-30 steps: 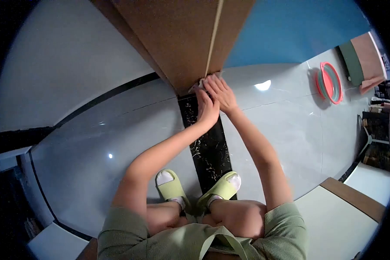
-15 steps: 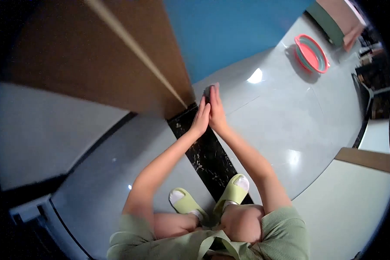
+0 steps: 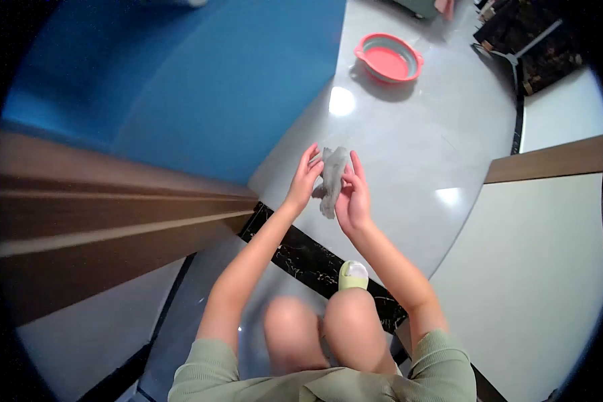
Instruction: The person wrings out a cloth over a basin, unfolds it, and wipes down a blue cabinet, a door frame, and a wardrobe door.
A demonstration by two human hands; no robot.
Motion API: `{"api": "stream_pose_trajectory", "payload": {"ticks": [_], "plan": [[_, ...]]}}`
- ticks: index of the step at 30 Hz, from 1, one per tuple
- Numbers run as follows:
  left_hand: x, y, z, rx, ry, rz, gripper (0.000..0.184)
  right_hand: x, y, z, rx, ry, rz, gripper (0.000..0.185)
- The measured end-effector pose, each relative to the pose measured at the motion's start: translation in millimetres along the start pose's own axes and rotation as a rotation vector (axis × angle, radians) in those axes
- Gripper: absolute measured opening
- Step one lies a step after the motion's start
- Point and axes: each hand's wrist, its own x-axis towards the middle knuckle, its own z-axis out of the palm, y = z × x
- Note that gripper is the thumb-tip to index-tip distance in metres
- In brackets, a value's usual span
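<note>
A crumpled grey cloth hangs between my two hands, above the floor beyond my knees. My left hand holds its left side with curved fingers. On the other side my right hand grips the cloth between thumb and fingers, palm turned partly up. The cloth's lower end dangles loose below the fingers.
Farther ahead on the glossy tile floor stands a pink and grey basin. A black marble threshold strip crosses near my slipper. A brown door frame and blue panel rise at left, a white panel at right.
My hands were pressed together around something dark; now they are apart with the grey cloth spread between them. The view has turned, and the basin appears farther left.
</note>
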Motion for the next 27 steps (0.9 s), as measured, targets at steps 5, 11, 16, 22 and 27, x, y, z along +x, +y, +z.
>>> {"api": "stream_pose_trajectory", "payload": {"ticks": [5, 11, 16, 22, 27], "plan": [[-26, 92, 55, -0.119, 0.040, -0.276, 0.049, -55, -89, 49, 0.107, -0.022, 0.016, 0.056], [-53, 221, 117, -0.361, -0.226, -0.408, 0.036, -136, -198, 117, -0.007, 0.059, -0.186, 0.053], [-97, 335, 190, 0.039, -0.289, -0.165, 0.028, -227, -283, 156, -0.113, 0.235, -0.375, 0.051], [-130, 467, 271, 0.168, -0.399, -0.019, 0.023, -312, -370, 186, -0.441, 0.368, -0.690, 0.050], [-136, 518, 332, 0.301, -0.430, 0.267, 0.022, -361, -435, 205, -1.191, 0.531, -1.022, 0.047]]}}
